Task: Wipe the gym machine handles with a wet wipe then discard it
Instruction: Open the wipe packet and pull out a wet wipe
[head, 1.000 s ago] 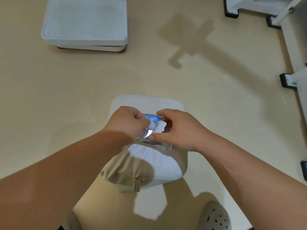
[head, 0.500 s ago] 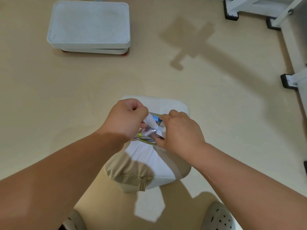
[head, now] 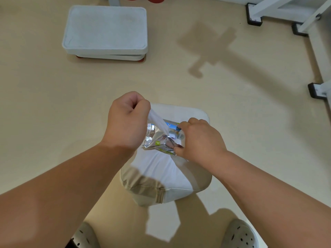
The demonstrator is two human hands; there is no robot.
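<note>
Hands of a person meet above a cream padded stool seat (head: 166, 183) with a zip at its near edge, which stands on the beige floor (head: 53, 104). A crumpled silver foil wet-wipe pack (head: 157, 142), printed in blue and green, lies on top of the seat. The right hand (head: 200, 140) pins the pack's right end and grips the foil, with the fingers curled over the far edge and the thumb at the near edge. The left hand (head: 128, 122) is raised just left of the pack in a closed fist, its thumb and fingers pinching the upper end of a white wet wipe (head: 157, 122). The wipe stretches taut and slanting from that pinch down to the opening in the pack's top face, and its lower end is inside the pack. How many more sheets the pack holds cannot be told. At the far left of the floor, well apart from the stool, two shallow white rectangular platforms (head: 105, 29) sit stacked one on the other on small red feet. A white tubular machine frame (head: 268, 9) with black foot caps runs along the upper right corner. Two grey perforated clogs (head: 84, 237) show at the lower edge, one on either side of the stool
</note>
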